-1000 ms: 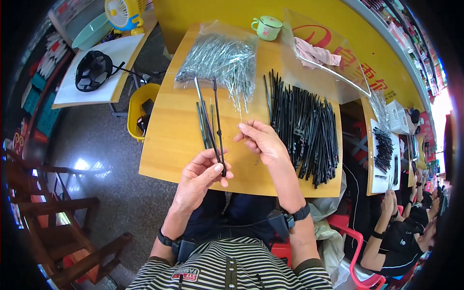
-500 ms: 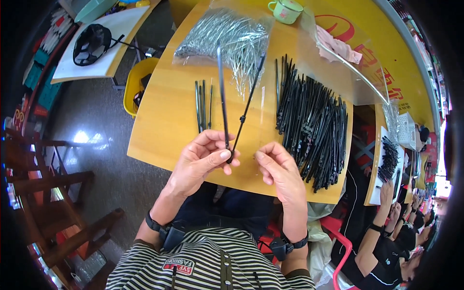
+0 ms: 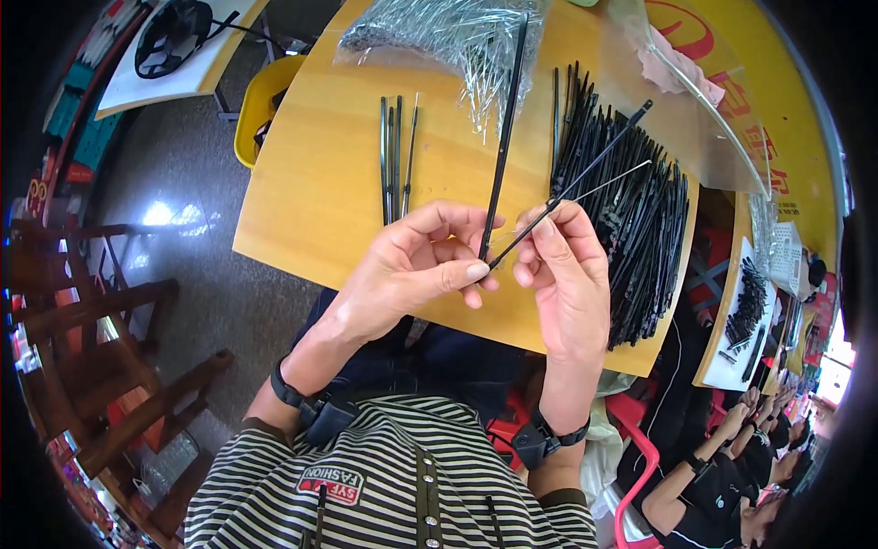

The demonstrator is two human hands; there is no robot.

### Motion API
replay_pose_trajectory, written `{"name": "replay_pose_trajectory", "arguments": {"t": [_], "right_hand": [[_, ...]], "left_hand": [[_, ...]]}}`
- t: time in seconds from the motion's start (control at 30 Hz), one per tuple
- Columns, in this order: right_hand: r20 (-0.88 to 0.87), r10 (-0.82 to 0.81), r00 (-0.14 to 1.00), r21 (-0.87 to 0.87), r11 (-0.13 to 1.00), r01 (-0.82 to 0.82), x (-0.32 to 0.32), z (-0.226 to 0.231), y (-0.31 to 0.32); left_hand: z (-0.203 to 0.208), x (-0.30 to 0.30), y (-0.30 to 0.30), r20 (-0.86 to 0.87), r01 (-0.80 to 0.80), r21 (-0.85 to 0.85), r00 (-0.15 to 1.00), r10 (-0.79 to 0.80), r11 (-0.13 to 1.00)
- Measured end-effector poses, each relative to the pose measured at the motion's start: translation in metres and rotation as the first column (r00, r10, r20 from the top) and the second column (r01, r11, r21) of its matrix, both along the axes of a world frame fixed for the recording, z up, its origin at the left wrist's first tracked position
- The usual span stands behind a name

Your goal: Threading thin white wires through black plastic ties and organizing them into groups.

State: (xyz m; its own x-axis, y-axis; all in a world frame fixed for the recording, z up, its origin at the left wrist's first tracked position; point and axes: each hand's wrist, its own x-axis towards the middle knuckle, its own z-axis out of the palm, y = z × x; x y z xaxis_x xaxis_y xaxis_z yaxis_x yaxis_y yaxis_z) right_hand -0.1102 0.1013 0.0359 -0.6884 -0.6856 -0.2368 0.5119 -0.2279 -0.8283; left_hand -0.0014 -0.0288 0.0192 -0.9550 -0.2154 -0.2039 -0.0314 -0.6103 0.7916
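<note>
My left hand [image 3: 412,261] pinches the joined lower end of a hinged pair of thin black rods [image 3: 508,137], which spread upward in a V. Close beside it, my right hand [image 3: 574,274] has thumb and forefinger closed at the right-hand rod. A thin metal wire [image 3: 615,181] passes through those fingers and sticks out to the upper right; its lower part runs toward the left fingers. Whether the right fingertips also grip the rod cannot be told. Beyond my left hand, several black rods [image 3: 396,156] lie side by side on the wooden table [image 3: 306,165].
A large pile of black rods [image 3: 631,220] covers the table's right side. At the far edge lies a clear plastic bag of thin metal wires [image 3: 439,37]. A yellow bin [image 3: 247,114] stands left of the table. People sit at a table [image 3: 709,361] on the right.
My right hand has come up to the right-hand rod, and the metal wire now shows in its fingers. The rods' V has opened wider and tilted right. The whole view has shifted slightly.
</note>
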Motion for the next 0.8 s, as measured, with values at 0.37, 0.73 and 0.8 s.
{"name": "replay_pose_trajectory", "arguments": {"t": [0.37, 0.73, 0.8], "right_hand": [[0.033, 0.071, 0.997, 0.001, 0.997, -0.071, 0.0011, 0.0014, 0.0054], [0.142, 0.102, 0.985, 0.001, 0.995, -0.104, 0.0010, 0.0013, 0.0101], [0.188, 0.109, 0.976, -0.017, 0.994, -0.107, 0.0000, 0.0006, 0.0104]], "left_hand": [[-0.0010, -0.0001, 0.0009, -0.068, 0.017, 0.003, 0.998, -0.017, 1.000], [0.0026, 0.0022, 0.0043, -0.081, 0.005, 0.023, 0.997, -0.003, 1.000], [0.0036, 0.0024, 0.0046, -0.082, 0.011, 0.016, 0.997, -0.010, 1.000]]}}
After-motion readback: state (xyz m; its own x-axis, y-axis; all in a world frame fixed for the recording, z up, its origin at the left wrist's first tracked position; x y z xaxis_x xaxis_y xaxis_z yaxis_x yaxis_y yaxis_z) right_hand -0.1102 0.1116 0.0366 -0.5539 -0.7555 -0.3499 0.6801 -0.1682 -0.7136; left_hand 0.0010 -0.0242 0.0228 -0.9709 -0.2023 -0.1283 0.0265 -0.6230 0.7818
